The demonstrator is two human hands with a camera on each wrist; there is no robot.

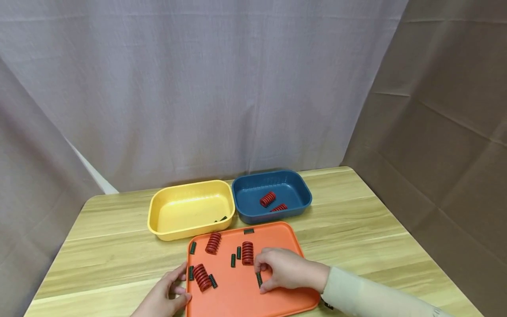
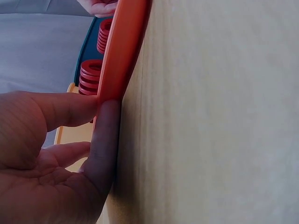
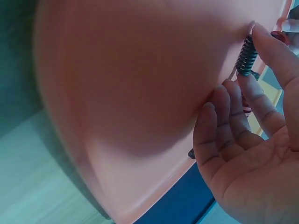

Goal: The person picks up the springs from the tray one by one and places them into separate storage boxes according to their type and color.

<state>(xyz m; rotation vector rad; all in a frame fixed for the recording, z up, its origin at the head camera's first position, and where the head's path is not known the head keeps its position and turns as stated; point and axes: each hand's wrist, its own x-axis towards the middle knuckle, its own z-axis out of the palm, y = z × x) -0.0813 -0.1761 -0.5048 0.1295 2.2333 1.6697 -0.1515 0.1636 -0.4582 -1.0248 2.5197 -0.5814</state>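
Between its thumb and index finger, my right hand point(image 1: 287, 269) pinches a small dark green coil spring point(image 3: 246, 57) by its ends, low over the orange tray point(image 1: 225, 301). My left hand point(image 1: 163, 294) holds the tray's left rim, with fingers against its edge in the left wrist view. Three thick red springs lie on the tray: one near the back point(image 1: 213, 243), one beside the right hand point(image 1: 247, 253) and one at the left point(image 1: 202, 277). Several small dark green springs, such as one near the middle point(image 1: 233, 260), are scattered among them.
Behind the tray stand a yellow bin point(image 1: 158, 211) with small dark green springs in it and a blue bin point(image 1: 249, 189) with red springs in it. The wooden table point(image 1: 107, 255) ends at grey curtains point(image 1: 198, 88) behind and a brown cloth point(image 1: 435, 154) at the right.
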